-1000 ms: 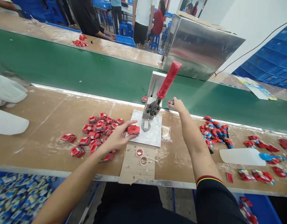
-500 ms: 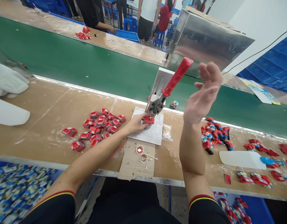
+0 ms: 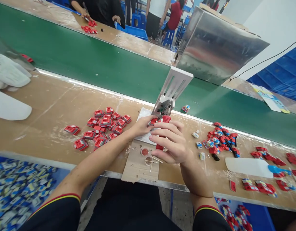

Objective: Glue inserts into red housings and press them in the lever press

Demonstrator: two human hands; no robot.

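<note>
My left hand point(image 3: 143, 127) holds a small red part point(image 3: 153, 121) by its fingertips at the foot of a metal toggle press point(image 3: 166, 107). The press stands on a grey metal plate point(image 3: 143, 115) with its red handle point(image 3: 166, 119) swung down. Around that handle curl the fingers of my right hand point(image 3: 171, 142), with red showing between them. Below the plate, on a cardboard sheet point(image 3: 134, 163), are a small cup of red liquid point(image 3: 145, 152) and a second cup point(image 3: 148, 160) with cotton swabs across it.
Red-grey parts point(image 3: 105, 121) lie piled to the left. Red, blue and white pieces point(image 3: 217, 141) and a white bottle point(image 3: 249, 166) are at the right. Behind runs a green conveyor point(image 3: 90, 64), with a person across it near a blue bin point(image 3: 133, 33) and a metal box point(image 3: 210, 41).
My right hand has come down from the raised position onto the handle, which has swung from upright to low. My left hand stays at the press. Across the conveyor, a person's hand reaches red parts.
</note>
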